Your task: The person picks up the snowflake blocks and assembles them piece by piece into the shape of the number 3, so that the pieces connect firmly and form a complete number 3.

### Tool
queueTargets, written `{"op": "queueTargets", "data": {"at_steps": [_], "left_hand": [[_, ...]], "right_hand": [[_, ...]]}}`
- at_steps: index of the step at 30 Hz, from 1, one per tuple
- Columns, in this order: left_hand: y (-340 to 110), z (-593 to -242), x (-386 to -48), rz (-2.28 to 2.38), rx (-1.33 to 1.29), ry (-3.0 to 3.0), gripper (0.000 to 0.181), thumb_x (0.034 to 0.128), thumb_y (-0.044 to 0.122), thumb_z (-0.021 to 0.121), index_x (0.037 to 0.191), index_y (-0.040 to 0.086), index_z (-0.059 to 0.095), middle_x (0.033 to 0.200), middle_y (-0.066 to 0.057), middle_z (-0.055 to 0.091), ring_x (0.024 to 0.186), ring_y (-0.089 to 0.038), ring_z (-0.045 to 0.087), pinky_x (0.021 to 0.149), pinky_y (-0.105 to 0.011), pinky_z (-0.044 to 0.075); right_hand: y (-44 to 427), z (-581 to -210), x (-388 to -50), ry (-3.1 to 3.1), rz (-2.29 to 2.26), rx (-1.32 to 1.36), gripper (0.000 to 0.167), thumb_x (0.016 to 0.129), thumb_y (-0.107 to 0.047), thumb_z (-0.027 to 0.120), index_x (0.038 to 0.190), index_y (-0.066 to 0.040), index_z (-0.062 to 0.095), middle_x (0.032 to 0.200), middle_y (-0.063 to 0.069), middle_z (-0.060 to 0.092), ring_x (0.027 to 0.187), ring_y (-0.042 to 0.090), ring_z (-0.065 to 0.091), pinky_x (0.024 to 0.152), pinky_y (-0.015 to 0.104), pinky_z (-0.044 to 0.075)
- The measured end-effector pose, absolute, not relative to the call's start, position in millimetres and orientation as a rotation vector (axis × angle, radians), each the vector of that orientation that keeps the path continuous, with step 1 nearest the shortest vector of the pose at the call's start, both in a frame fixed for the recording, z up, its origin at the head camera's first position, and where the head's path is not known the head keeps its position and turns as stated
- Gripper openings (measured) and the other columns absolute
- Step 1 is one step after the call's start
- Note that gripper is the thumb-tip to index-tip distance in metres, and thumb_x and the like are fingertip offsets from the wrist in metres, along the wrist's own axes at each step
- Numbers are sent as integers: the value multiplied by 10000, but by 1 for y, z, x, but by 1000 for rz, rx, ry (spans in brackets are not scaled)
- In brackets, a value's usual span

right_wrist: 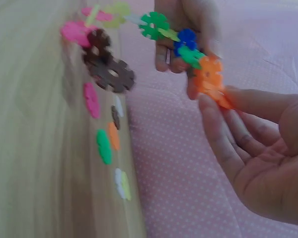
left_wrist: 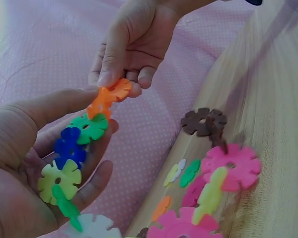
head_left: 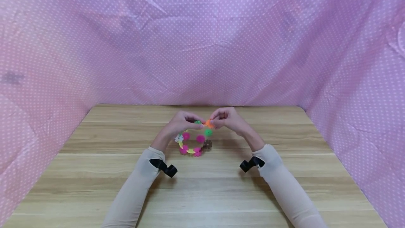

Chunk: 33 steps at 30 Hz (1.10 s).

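Left grip (left_wrist: 15, 153) on disc chain (left_wrist: 97, 131), blue disc (left_wrist: 68, 149) in wrist views only

Pink, white-dotted fabric (head_left: 202, 45), creased, fills the frame's upper half and both sides; wood-grain tabletop (head_left: 202, 196) occupies lower centre.

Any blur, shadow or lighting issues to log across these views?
Head: the cloth looks brighter at left, sleeves shadow the table; left wrist: washed-out top-left corner, shadow streak on the table; right wrist: brown pieces look soft-edged.
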<state>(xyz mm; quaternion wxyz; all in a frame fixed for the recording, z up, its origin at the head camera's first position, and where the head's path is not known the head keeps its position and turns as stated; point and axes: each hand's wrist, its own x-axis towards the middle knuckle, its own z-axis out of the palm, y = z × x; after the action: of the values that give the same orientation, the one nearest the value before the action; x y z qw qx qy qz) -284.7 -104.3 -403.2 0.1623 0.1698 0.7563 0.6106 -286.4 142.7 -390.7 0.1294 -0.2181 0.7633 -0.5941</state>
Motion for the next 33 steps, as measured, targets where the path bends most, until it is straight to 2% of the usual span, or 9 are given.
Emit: {"op": "queueTargets", "data": {"at_steps": [6, 9, 12, 14, 18, 21, 26, 29, 33], "left_hand": [[-101, -400, -281, 1648, 588, 2197, 251, 858, 187, 826, 1087, 95, 784, 1085, -83, 766, 973, -186, 675, 893, -351, 565], [-98, -399, -281, 1632, 610, 2225, 252, 857, 182, 826, 1090, 100, 777, 1075, -66, 767, 979, -206, 681, 859, -306, 562], [-97, -400, -281, 1633, 628, 2267, 288, 859, 178, 823, 1120, 75, 759, 1098, -88, 759, 1007, -258, 680, 865, -319, 572], [-96, -400, -282, 1644, 628, 2319, 329, 860, 191, 823, 1156, 73, 744, 1154, -110, 746, 1067, -277, 669, 924, -352, 562], [-94, -403, -280, 1745, 578, 2439, 375, 862, 237, 827, 1192, 91, 725, 1234, -117, 719, 1201, -297, 621, 1083, -461, 485], [-99, -401, -274, 1863, 520, 2539, 362, 863, 239, 829, 1183, 106, 725, 1250, -107, 710, 1241, -305, 597, 1128, -497, 439], [-105, -395, -260, 2052, 437, 2605, 319, 861, 195, 829, 1140, 77, 729, 1219, -134, 708, 1159, -317, 621, 1057, -495, 483], [-105, -395, -250, 2135, 388, 2593, 296, 853, 141, 830, 1108, 29, 728, 1127, -189, 724, 1009, -270, 673, 956, -381, 560], [-100, -404, -238, 2167, 276, 2557, 295, 840, 100, 832, 1093, -12, 729, 1040, -200, 750, 821, -93, 693, 753, -177, 581]], "right_hand": [[149, -387, -286, 2235, -1577, -629, 217, 923, -27, 718, 1117, 69, 710, 949, 95, 771, 816, 222, 729, 769, 345, 635], [150, -388, -286, 2241, -1571, -617, 228, 920, -35, 723, 1126, 62, 719, 964, 104, 778, 839, 267, 731, 784, 378, 634], [150, -390, -285, 2240, -1617, -596, 239, 912, -22, 722, 1131, 74, 709, 941, 93, 766, 821, 235, 724, 811, 448, 633], [150, -392, -284, 2240, -1654, -580, 250, 908, -8, 721, 1136, 92, 696, 921, 80, 752, 795, 184, 712, 824, 481, 629], [151, -394, -280, 2253, -1708, -538, 267, 900, 12, 722, 1139, 123, 676, 883, 54, 732, 762, 122, 694, 806, 436, 638], [150, -395, -275, 2264, -1741, -494, 266, 897, 6, 729, 1134, 117, 682, 869, 35, 734, 753, 116, 694, 807, 442, 638], [148, -401, -269, 2262, -1812, -410, 280, 894, 15, 729, 1147, 121, 677, 872, 19, 753, 749, 112, 712, 859, 528, 614], [146, -404, -267, 2250, -1853, -369, 277, 894, 27, 725, 1149, 126, 674, 860, 9, 762, 757, 143, 730, 865, 541, 606], [142, -405, -263, 2247, -1889, -337, 257, 900, 24, 725, 1132, 125, 679, 839, 11, 763, 752, 168, 737, 839, 510, 620]]}}
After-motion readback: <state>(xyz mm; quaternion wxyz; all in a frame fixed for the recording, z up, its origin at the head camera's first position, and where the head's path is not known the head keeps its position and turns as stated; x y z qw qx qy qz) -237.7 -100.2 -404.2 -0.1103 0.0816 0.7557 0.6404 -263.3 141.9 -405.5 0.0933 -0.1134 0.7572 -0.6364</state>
